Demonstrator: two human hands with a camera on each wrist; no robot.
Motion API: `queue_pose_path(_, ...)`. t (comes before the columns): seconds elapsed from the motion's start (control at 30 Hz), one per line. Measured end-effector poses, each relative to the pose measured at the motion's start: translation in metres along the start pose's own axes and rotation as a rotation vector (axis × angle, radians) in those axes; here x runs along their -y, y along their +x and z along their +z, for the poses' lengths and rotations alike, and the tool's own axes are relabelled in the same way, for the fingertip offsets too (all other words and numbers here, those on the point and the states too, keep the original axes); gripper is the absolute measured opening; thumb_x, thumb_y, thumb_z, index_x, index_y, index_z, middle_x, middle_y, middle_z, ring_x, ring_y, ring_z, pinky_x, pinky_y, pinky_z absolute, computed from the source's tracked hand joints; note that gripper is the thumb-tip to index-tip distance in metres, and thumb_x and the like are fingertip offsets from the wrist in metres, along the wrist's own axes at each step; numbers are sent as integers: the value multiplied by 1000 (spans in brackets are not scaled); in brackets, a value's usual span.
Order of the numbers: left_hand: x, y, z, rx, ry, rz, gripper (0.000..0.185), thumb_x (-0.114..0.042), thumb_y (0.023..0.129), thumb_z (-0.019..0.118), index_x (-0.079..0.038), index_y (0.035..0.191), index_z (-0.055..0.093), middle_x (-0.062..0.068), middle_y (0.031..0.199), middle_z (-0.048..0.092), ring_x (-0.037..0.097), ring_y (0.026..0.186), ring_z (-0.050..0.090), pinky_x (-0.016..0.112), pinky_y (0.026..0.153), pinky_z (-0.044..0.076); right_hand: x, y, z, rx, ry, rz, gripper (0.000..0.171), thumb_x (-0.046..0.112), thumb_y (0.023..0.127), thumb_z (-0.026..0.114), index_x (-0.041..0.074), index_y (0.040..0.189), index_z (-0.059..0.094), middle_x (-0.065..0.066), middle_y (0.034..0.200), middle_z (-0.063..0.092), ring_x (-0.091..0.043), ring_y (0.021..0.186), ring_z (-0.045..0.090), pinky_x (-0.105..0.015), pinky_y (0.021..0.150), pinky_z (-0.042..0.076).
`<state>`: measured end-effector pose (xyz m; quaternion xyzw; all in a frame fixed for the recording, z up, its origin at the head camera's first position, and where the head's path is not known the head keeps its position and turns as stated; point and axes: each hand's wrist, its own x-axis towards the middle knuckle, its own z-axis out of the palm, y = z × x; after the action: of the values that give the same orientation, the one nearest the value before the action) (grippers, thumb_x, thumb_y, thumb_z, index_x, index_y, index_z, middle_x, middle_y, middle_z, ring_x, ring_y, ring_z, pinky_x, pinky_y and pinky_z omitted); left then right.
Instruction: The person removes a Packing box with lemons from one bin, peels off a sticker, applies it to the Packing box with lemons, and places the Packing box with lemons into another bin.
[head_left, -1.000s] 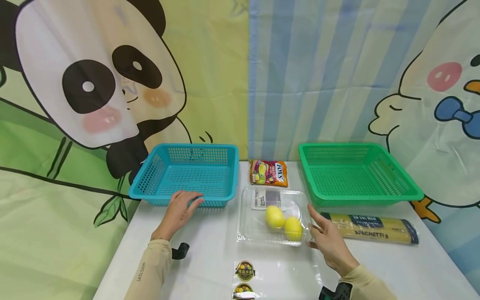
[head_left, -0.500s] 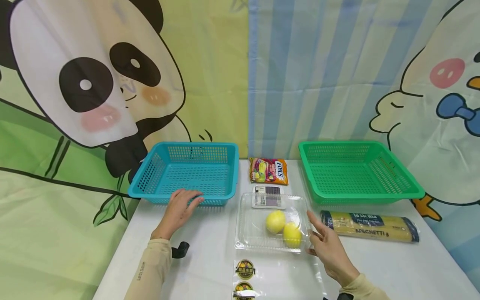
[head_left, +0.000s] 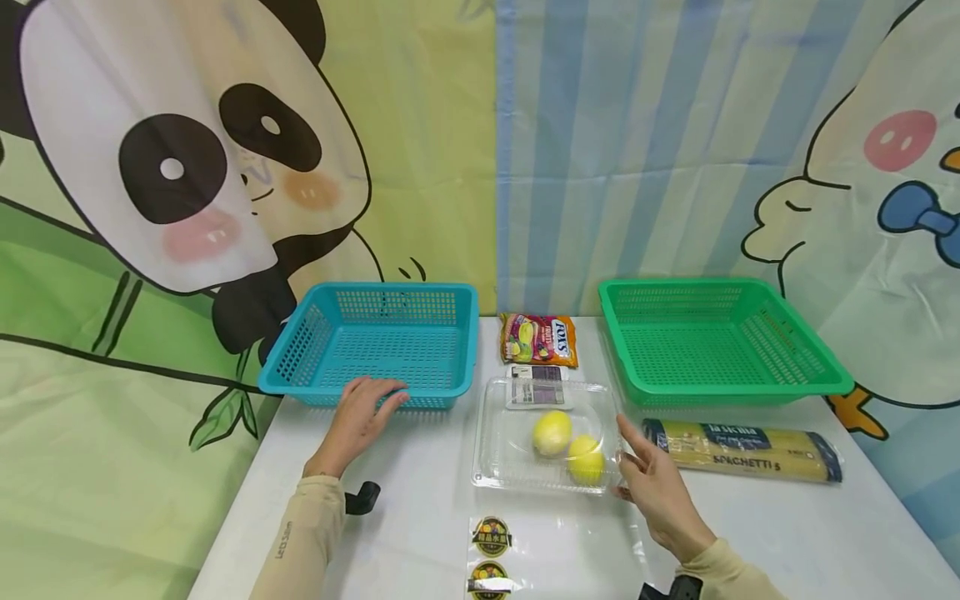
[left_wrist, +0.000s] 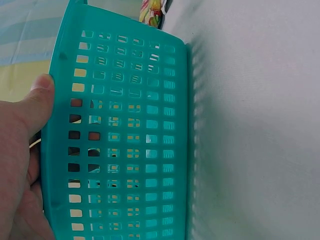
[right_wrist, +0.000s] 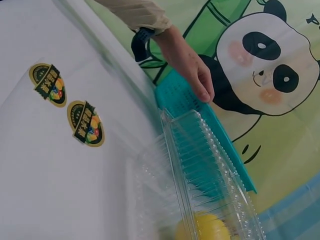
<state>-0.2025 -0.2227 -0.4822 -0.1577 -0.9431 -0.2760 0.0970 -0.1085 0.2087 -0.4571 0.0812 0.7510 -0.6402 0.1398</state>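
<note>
Beside the clamshell [head_left: 545,437], the right hand [head_left: 660,492] touched its edge with straight fingers; the left hand [head_left: 358,419] rested flat on the blue basket [head_left: 375,343].

Under my left hand [head_left: 358,423] the blue basket [head_left: 378,346] is perforated plastic with a dull sheen. Against my right hand [head_left: 654,487] the clamshell box [head_left: 517,462] is clear, glossy, ribbed plastic. Beyond it, the spaghetti pack [head_left: 742,450] is shiny film. The table [head_left: 420,517] is smooth and matt white.

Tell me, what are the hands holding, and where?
The left hand rests on the blue basket's front rim. The right hand touches the clear box's right edge.
</note>
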Motion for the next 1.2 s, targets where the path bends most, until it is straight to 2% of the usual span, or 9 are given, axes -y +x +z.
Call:
queue_pose_path(0.33, -2, 0, 0, -7, -15, 4, 35, -31, 101, 62, -8, 126, 70, 12, 125, 71, 33, 123, 62, 54, 117, 27, -2, -5, 0, -12, -43, -15, 67, 2, 106, 38, 22, 164, 12, -10, 171, 0, -43, 150, 25, -33, 83, 58)
queue_pose_path(0.5, 0, -1, 3, -30, 16, 41, 34, -30, 102, 62, -8, 126, 70, 11, 124, 71, 33, 121, 62, 54, 116, 29, -1, -8, -3, -18, -94, -1, 68, 8, 106, 42, 26, 164, 12, -11, 171, 3, -44, 149, 29, -46, 94, 56)
queue_pose_path(0.63, 0, -3, 4, -82, 54, 91, 31, -27, 101, 62, -13, 127, 70, 9, 126, 71, 34, 127, 58, 57, 120, 24, 3, -11, -5, -70, -201, -27, 68, 18, 107, 48, 24, 164, 13, -15, 170, 10, -44, 150, 26, -61, 107, 45)
queue_pose_path(0.7, -2, -4, 4, -113, 55, 118, 30, -25, 101, 64, -14, 129, 69, 10, 130, 69, 35, 132, 54, 59, 121, 21, 6, -12, -5, -138, -268, -93, 65, 20, 106, 51, 23, 163, 21, -16, 168, 20, -43, 148, 30, -62, 109, 42)
queue_pose_path(0.8, -12, -9, 2, -171, 35, 175, 33, -19, 98, 67, -12, 130, 68, 12, 133, 66, 36, 136, 50, 60, 121, 21, 10, -14, -1, -277, -349, -246, 54, 21, 104, 57, 23, 156, 41, -13, 161, 39, -39, 135, 49, -44, 97, 53)
queue_pose_path(0.9, -27, -15, 3, -221, 3, 252, 33, -12, 95, 71, -9, 128, 68, 12, 132, 66, 35, 133, 53, 59, 118, 29, 11, -16, 8, -389, -391, -473, 37, 12, 100, 63, 19, 137, 63, -7, 140, 62, -23, 113, 63, -22, 79, 52)
queue_pose_path(0.97, -38, -21, 5, -229, -20, 295, 33, -9, 93, 73, -8, 126, 69, 11, 130, 67, 33, 129, 56, 56, 114, 37, 10, -17, 16, -401, -399, -644, 31, 3, 96, 66, 16, 124, 71, -4, 123, 72, -15, 101, 67, -16, 75, 51)
queue_pose_path(1.1, -59, -37, 11, -153, -63, 288, 31, -10, 93, 72, -11, 124, 70, 5, 126, 70, 26, 122, 62, 47, 105, 49, 4, -18, 31, -246, -413, -898, 31, -7, 90, 70, 18, 108, 75, 2, 96, 76, -5, 80, 66, -14, 67, 49)
queue_pose_path(1.2, -72, -49, 18, -24, -112, 195, 28, -15, 96, 70, -13, 124, 69, -1, 117, 72, 17, 110, 68, 40, 95, 57, -4, -18, 41, -46, -449, -948, 31, -2, 92, 70, 22, 110, 74, 7, 94, 75, -1, 74, 64, -15, 63, 50)
